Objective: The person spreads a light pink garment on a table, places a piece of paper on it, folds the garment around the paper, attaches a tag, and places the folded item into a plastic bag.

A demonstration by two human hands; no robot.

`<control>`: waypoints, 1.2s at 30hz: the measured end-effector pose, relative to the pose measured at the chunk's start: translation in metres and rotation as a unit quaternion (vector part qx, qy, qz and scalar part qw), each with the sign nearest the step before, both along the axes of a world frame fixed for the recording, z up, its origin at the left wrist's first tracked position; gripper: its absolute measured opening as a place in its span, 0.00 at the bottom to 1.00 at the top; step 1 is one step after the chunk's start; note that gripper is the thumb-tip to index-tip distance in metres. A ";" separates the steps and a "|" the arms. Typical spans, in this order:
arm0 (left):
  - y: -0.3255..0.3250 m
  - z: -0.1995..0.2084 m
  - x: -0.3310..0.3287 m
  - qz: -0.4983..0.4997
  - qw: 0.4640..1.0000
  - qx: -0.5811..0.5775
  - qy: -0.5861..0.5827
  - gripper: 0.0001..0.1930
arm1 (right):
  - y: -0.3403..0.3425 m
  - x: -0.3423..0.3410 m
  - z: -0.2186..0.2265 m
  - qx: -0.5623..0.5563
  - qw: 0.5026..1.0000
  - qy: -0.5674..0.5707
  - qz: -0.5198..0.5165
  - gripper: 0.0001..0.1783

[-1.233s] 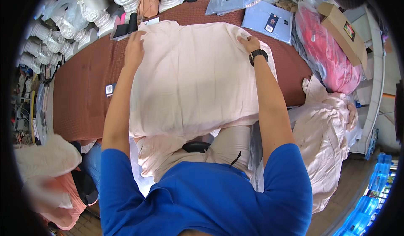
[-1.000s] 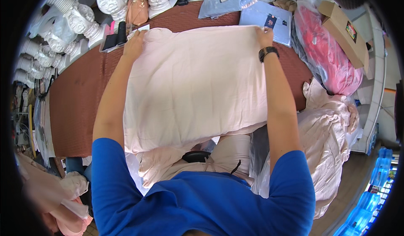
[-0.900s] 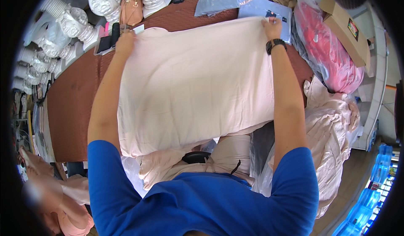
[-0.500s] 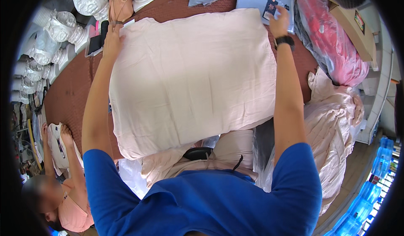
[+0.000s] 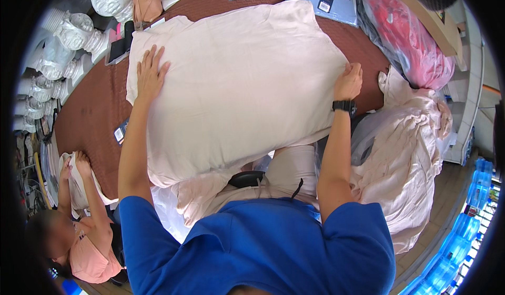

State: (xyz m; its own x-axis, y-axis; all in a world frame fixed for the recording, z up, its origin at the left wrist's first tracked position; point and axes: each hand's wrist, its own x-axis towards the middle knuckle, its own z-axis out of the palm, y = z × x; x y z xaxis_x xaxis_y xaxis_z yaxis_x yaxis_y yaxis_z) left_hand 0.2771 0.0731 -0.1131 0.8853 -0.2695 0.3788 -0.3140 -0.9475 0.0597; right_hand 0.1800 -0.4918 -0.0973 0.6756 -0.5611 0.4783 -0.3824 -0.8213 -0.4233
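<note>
A broad piece of pale pink cloth (image 5: 236, 90), which looks like a garment, lies spread over the brown table, its near edge hanging by my lap. My left hand (image 5: 151, 75) rests flat on its left part, fingers spread. At the right edge of the cloth, my right hand (image 5: 349, 82) has its fingers curled, pinching that edge. A black watch (image 5: 344, 106) is on my right wrist. Just left of the cloth, a dark tag (image 5: 121, 132) lies on the table. Beyond the far right corner sits a folded light blue shirt (image 5: 342, 5) with a dark tag on it.
Crumpled pink cloth (image 5: 405, 158) is heaped at the right. Behind it are plastic-wrapped red clothes (image 5: 407, 37) and a cardboard box (image 5: 428, 18). White ornate columns (image 5: 73, 32) and a brown bag (image 5: 147, 3) line the far left. Another person (image 5: 92, 242) handles white cloth at lower left.
My left hand has slid nearer from the far left corner onto the cloth. My right hand has left the blue shirt and come nearer, closing on the cloth's right edge.
</note>
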 end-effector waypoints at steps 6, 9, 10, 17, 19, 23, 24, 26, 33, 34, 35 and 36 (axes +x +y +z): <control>-0.007 0.017 -0.006 -0.039 0.997 -0.049 -0.046 0.28 | -0.036 -0.010 -0.018 -0.083 0.996 -0.003 -0.019 0.18; 0.015 0.050 -0.078 0.036 0.986 -0.118 -0.112 0.27 | -0.007 -0.060 -0.007 -0.093 0.976 0.176 -0.090 0.23; 0.025 0.051 -0.112 0.120 0.978 -0.152 -0.079 0.26 | 0.002 -0.078 -0.001 -0.063 0.977 0.189 -0.069 0.24; 0.022 0.028 -0.301 0.292 0.901 -0.271 0.175 0.26 | 0.024 -0.137 -0.017 0.062 0.994 0.061 -0.061 0.30; 0.014 0.014 -0.314 0.277 0.919 -0.257 0.111 0.25 | 0.017 -0.131 -0.043 0.174 0.983 -0.034 -0.044 0.35; 0.004 -0.004 -0.323 0.344 0.915 -0.200 -0.073 0.22 | 0.028 -0.130 -0.041 0.291 0.947 -0.125 -0.045 0.39; 0.012 -0.007 -0.330 0.344 0.918 -0.194 -0.035 0.19 | 0.027 -0.133 -0.038 0.289 0.950 -0.108 -0.040 0.38; 0.007 0.004 -0.331 0.336 0.906 -0.259 0.008 0.18 | 0.034 -0.140 -0.027 0.227 0.970 -0.078 -0.048 0.33; -0.003 0.021 -0.355 0.339 0.859 -0.382 -0.040 0.15 | 0.023 -0.138 0.006 0.038 0.997 -0.024 -0.058 0.22; -0.002 0.019 -0.359 0.339 0.867 -0.366 -0.020 0.15 | 0.019 -0.138 0.006 0.064 0.995 0.028 -0.077 0.20; -0.005 0.022 -0.359 0.355 0.869 -0.344 -0.013 0.14 | 0.013 -0.138 0.000 0.025 0.995 0.028 -0.090 0.19; -0.009 0.026 -0.358 0.371 0.871 -0.322 -0.006 0.14 | 0.008 -0.137 -0.012 -0.015 0.994 0.028 -0.104 0.19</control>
State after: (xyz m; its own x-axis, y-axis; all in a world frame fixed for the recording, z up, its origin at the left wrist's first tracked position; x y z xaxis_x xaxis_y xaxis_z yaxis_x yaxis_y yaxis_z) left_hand -0.0805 0.0637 -0.0868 0.7205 0.6467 0.2505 0.3658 -0.6613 0.6549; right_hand 0.0428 -0.4835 -0.1089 0.5734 -0.6771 0.4613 -0.5672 -0.7343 -0.3729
